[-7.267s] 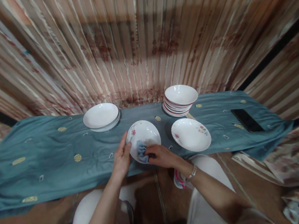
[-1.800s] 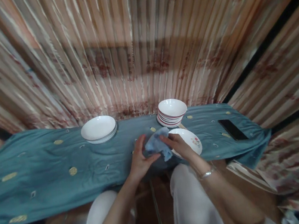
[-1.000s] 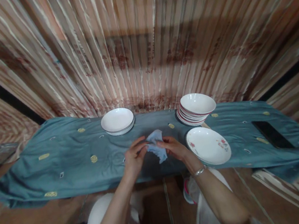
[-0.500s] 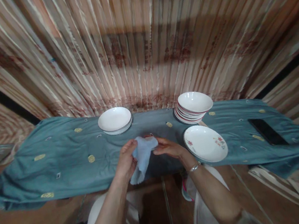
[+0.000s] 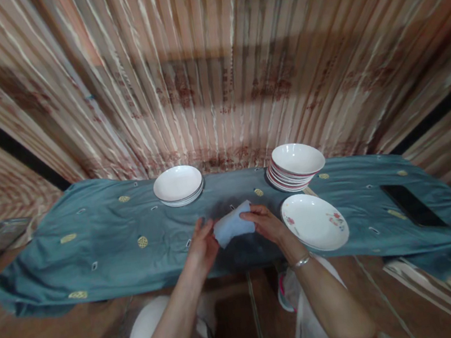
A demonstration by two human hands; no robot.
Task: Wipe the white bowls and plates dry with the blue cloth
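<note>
Since half a second ago: cloth (image 5: pixel 233 225) gathered from hanging to a folded pad, pinched between left hand (image 5: pixel 202 247) and right hand (image 5: pixel 266 224), above the table cover (image 5: pixel 105 251). Risk: right elbow may nudge the plate (image 5: pixel 315 221) near the edge.

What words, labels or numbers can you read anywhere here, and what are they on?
None can be read.
Striped pink curtain: dark red marks, too blurred to tell if they are writing.
Flowered white plate: red flowers only.
Black phone: blank dark screen.
</note>
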